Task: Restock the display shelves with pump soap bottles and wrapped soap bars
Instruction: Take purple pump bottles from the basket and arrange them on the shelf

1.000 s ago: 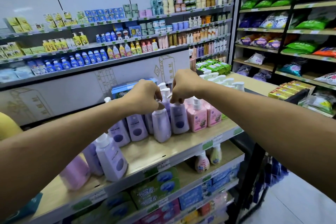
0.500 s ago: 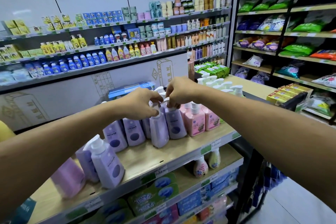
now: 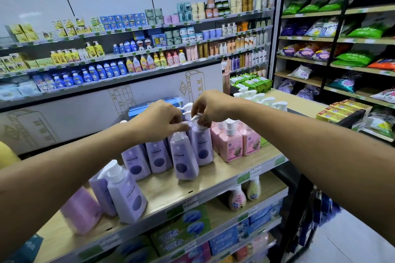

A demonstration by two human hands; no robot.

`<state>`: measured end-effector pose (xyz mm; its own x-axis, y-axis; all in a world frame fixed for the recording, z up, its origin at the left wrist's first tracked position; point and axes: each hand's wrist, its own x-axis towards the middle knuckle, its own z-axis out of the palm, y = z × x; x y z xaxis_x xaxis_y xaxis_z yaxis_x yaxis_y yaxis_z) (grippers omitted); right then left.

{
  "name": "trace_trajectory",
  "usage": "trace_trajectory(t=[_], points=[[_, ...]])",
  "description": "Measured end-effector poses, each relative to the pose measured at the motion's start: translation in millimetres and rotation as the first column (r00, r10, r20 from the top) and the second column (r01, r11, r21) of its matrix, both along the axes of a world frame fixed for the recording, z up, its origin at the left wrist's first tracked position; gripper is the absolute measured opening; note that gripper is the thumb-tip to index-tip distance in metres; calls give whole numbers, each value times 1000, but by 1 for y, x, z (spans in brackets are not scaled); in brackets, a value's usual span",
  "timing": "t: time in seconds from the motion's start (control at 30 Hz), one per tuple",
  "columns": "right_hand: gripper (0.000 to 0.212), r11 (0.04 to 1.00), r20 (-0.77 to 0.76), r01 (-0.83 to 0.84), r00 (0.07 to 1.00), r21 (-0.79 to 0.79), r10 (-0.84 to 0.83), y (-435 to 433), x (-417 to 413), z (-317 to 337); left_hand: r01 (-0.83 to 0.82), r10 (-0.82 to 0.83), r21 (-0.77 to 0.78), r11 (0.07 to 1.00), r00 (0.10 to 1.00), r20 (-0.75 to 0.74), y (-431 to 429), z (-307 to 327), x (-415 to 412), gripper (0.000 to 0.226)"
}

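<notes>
My left grip (image 3: 162,121) pinches the front lavender pump bottle (image 3: 184,156) by its nozzle, right grip (image 3: 210,107) the neighbouring bottle (image 3: 202,145) — middle of the shelf (image 3: 166,190), near its front edge. Six lavender countable, three pink bottles (image 3: 230,145) — labels unreadable.

The front lilac plastic pump bottle (image 3: 185,160) has a white pump head and a darker purple round mark low on its face; the rear lilac plastic pump bottle (image 3: 202,147) carries the same mark. The square pink plastic pump bottles (image 3: 232,145) have white pumps and a small brownish cartoon picture. The pale wood-grain shelf board (image 3: 166,190) has green-and-white price tags along its front edge. The flat wrapped soap packs (image 3: 251,83) are bright green with white labels, and the small boxed soap bars (image 3: 339,110) are yellow with red print.
</notes>
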<state>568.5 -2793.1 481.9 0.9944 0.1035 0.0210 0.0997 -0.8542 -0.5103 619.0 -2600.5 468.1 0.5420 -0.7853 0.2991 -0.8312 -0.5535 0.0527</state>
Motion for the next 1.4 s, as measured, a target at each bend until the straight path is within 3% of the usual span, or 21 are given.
trace_trajectory(t=[0.23,0.6,1.07,1.4], points=[[28,1000,12,-13,1000,-3,13,0,3,-7,-112,115,-33,993,988,101,-3,-5,-2,42],[25,991,92,-64,993,-120,75,-4,0,-10,-194,201,-83,978,974,99,-9,-13,-8,43],[29,998,41,-36,998,-55,38,-9,-1,-16,-142,138,-28,989,984,-111,1,-2,-10,22],[26,995,93,-23,995,-99,33,0,-2,-15,-237,236,-32,971,971,-31,1,-6,-19,32]])
